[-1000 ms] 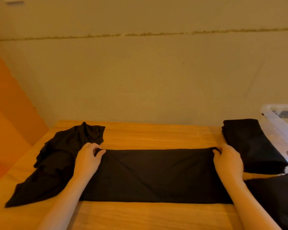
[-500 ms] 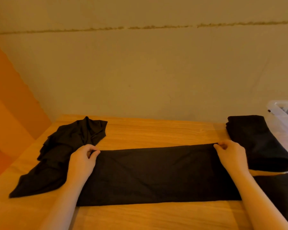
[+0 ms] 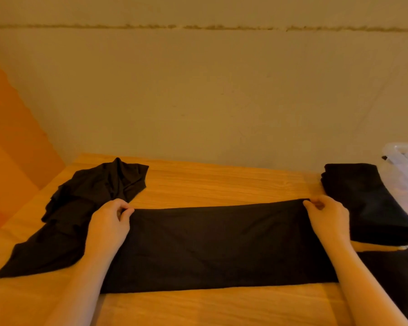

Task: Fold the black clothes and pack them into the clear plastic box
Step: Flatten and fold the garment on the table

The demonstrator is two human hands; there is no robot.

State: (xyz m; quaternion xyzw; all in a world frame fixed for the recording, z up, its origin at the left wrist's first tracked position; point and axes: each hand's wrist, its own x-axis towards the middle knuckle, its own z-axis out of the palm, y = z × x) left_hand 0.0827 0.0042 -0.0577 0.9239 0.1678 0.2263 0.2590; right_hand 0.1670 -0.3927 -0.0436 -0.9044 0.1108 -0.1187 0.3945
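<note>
Black garment [image 3: 217,245]: flat on table [image 3: 222,184], stretched wide for folding.
Left hand [image 3: 108,222]: pinching far-left corner.
Right hand [image 3: 327,220]: pinching far-right corner.

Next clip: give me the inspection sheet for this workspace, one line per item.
Surface: wooden table, bare wood at the far middle.
Job's things: flat black garment spread in the middle; crumpled black clothes at left; folded black stack at right; clear plastic box at the right edge.
Clutter: nothing seen.
Grippers: left hand and right hand each pinch a far corner of the flat garment.
Cables: nothing seen.
Surroundings: plain beige wall.
</note>
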